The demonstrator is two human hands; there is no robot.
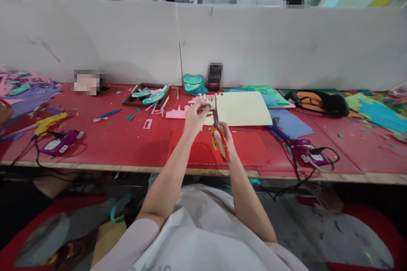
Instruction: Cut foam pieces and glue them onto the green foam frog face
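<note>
My right hand (229, 135) is closed round the handles of a pair of scissors (225, 144), red and yellow, with the metal blades pointing away from me. Beside the blades, my left hand (196, 116) is pinched at the fingertips around something small that I cannot make out. Beyond both hands lies a cream sheet (246, 108). Pink cut-out strips (176, 113) rest just left of it, partly behind my left hand. Nearer to me, a red sheet (248, 146) lies flat under my wrists.
Left stand a tray (129, 100) with foam pieces, a blue pen (110, 114) and a yellow glue gun (51, 123). To the right are a blue glue gun (277, 129) with its cord, a purple box (307, 151) and a black-orange case (318, 102). A white partition (127, 38) bounds the back.
</note>
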